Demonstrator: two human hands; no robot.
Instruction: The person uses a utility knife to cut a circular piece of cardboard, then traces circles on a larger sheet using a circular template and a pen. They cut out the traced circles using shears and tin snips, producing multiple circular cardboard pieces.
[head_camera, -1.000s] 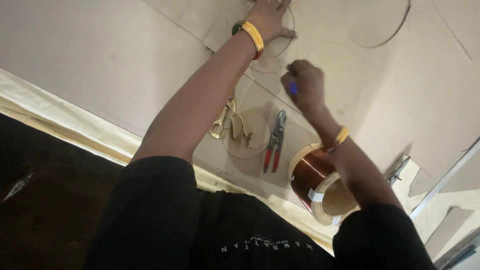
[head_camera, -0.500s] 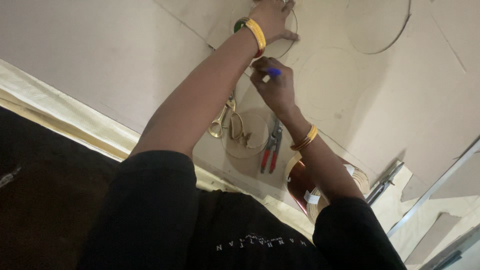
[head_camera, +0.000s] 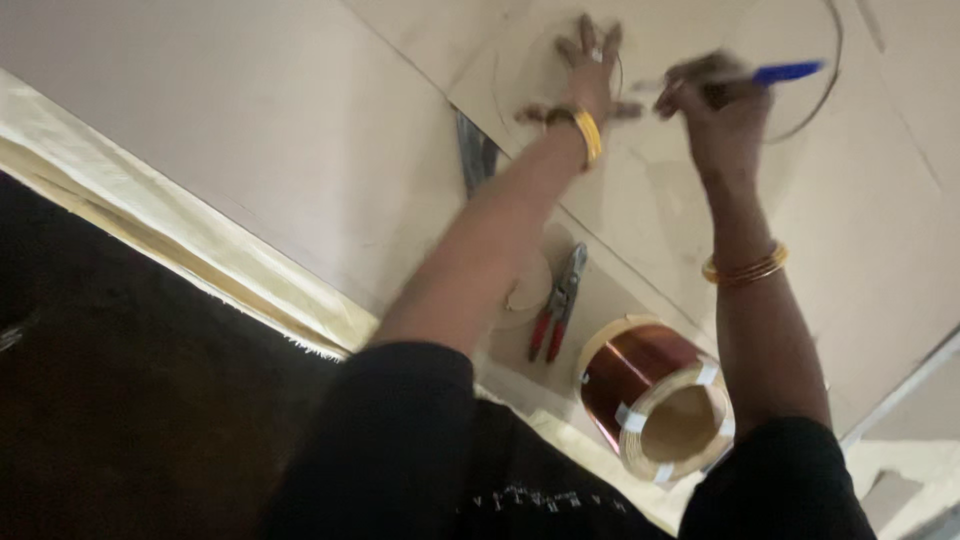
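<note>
My left hand (head_camera: 592, 70) lies flat with fingers spread on a round template (head_camera: 530, 70) that rests on a pale sheet of board (head_camera: 300, 150). A yellow bangle sits on that wrist. My right hand (head_camera: 715, 105) is just to the right of it, fingers closed around a blue pen (head_camera: 785, 72) whose cap end points right. The pen tip is hidden by my fingers. A drawn circle (head_camera: 825, 90) shows on the board beyond the right hand. The picture is blurred by motion.
Red-handled pliers (head_camera: 558, 300) lie on the board beside a small disc (head_camera: 525, 290). A spool of copper wire (head_camera: 650, 395) stands near my right elbow. A dark metal tool (head_camera: 475, 155) lies left of my left forearm. The dark floor (head_camera: 130, 400) borders the board's lower left edge.
The view has shifted, so both hands sit lower in the picture. My right hand with the pen moved from beside my left forearm up to the right of my left hand.
</note>
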